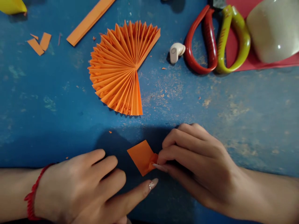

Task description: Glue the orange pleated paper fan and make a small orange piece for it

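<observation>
Pinching a small orange paper piece (pixel 141 153), your right hand (pixel 205 165) has its thumb and index finger nearly closed on one corner, its other fingers curled in. The paper lies at the lower middle of the view, set at a slant like a diamond, with a crumpled or folded bit where your fingertips meet it. Your left hand (pixel 77 186) is palm down and partly open, index finger stretched out and the other fingers loosely bent; you have nothing visible in it, though the palm is hidden. That index fingertip rests just below the paper, apart from it. A red string bracelet (pixel 34 188) circles your left wrist.

Beneath everything is a worn blue table (pixel 58 115). Beyond your hands, near the upper middle, sits a pleated orange fan (pixel 114 71), spread past a half circle, its gap facing right. An orange paper strip (pixel 90 23) slants up and out of view to its upper left, with small orange scraps (pixel 45 41) farther left. A yellow object (pixel 11 7) is cut off at the top left corner.

To the fan's right is a white earbud (pixel 177 52), just beside the red and yellow-green handles (pixel 211 40) of a cutting tool. Farther right, a rounded whitish object (pixel 273 31) stands on a red sheet (pixel 247 7).
</observation>
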`<state>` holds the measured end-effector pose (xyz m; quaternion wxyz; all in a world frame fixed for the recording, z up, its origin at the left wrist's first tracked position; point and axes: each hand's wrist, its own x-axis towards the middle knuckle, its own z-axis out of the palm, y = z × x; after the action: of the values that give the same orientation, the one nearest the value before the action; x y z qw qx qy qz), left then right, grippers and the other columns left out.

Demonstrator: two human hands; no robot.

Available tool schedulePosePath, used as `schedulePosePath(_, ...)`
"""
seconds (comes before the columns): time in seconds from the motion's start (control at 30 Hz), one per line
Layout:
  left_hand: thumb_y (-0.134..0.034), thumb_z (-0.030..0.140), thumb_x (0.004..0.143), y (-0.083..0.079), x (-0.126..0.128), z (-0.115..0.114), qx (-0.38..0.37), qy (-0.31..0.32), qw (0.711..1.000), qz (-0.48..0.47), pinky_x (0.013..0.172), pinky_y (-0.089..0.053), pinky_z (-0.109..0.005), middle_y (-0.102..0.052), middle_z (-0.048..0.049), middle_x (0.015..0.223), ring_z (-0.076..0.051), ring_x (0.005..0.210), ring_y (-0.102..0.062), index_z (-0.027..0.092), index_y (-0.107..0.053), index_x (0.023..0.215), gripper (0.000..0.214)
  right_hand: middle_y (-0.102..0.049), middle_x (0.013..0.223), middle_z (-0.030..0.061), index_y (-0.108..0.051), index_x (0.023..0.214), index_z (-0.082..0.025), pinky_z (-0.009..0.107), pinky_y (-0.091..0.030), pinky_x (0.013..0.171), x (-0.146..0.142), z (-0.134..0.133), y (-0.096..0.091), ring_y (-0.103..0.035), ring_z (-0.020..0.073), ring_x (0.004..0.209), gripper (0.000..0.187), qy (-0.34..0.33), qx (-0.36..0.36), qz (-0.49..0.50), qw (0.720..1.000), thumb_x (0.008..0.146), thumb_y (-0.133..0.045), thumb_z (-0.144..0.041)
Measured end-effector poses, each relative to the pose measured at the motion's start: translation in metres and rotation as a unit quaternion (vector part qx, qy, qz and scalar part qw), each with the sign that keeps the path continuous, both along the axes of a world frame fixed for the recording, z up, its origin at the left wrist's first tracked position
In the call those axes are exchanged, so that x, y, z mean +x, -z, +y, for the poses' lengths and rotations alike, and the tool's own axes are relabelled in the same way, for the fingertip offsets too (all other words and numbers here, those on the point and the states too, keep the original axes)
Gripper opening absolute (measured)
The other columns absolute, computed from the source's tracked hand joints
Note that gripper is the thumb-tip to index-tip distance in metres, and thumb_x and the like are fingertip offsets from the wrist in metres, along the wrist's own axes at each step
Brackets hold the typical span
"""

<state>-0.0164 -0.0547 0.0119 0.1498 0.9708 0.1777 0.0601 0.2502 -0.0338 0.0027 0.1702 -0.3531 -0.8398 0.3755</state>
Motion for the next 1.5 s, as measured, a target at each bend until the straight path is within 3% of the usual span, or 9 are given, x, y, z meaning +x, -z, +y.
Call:
schedulePosePath(0.13,-0.041,0.045,0.101,0.001,-0.003,0.003,0.017,-0.021,0.999,-0.038,0.058,-0.037,-0.037,-0.05,0.0021,0.067,-0.018,0.059,-0.048,0.018,-0.058,0.135,0.047,-0.06,0.086,0.0012,-0.062,0.087,-0.02,0.034,-0.03,0.07,0.001,0.001,0.002,-0.047,0.0161,0.075,0.01,-0.005,-0.013,0.005,1.0,0.094,-0.058,-0.014)
schedulePosePath(0.33,-0.037,0.059,0.099,0.002,-0.004,0.011,0.038,0.025,0.999,-0.001,0.06,-0.04,-0.037,-0.055,0.0013,0.071,-0.017,0.06,-0.052,0.018,-0.054,0.14,0.06,-0.06,0.087,0.0004,-0.063,0.09,-0.021,0.035,-0.03,0.07,0.003,0.001,0.002,-0.048,0.0158,0.075,0.008,-0.016,-0.016,0.003,1.0,0.095,-0.058,-0.017)
schedulePosePath(0.87,-0.034,0.051,0.103,-0.002,-0.003,0.011,-0.005,0.02,1.0,0.015,0.069,-0.045,-0.039,-0.059,0.0011,0.071,-0.019,0.066,-0.057,0.017,-0.054,0.14,0.054,-0.06,0.084,0.0018,-0.065,0.089,-0.018,0.033,-0.031,0.068,0.001,0.002,0.001,-0.049,0.0149,0.072,0.011,-0.008,-0.009,0.032,0.999,0.093,-0.057,-0.012)
schedulePosePath(1.27,-0.041,0.049,0.101,-0.002,-0.003,0.008,-0.015,0.012,0.999,0.027,0.064,-0.046,-0.038,-0.056,0.0021,0.07,-0.019,0.064,-0.055,0.016,-0.049,0.143,0.054,-0.063,0.08,0.0006,-0.064,0.084,-0.017,0.033,-0.032,0.067,-0.005,-0.001,0.004,-0.055,0.014,0.071,0.013,0.01,0.034,0.008,0.999,0.095,-0.057,-0.013)
schedulePosePath(1.5,-0.037,0.047,0.103,-0.001,-0.002,0.007,-0.001,0.006,1.0,0.018,0.065,-0.047,-0.037,-0.059,0.0008,0.07,-0.018,0.066,-0.057,0.019,-0.053,0.14,0.049,-0.063,0.081,0.0004,-0.064,0.087,-0.018,0.033,-0.03,0.065,-0.004,0.0,0.003,-0.055,0.0137,0.07,0.015,0.002,0.02,0.004,1.0,0.097,-0.054,-0.014)
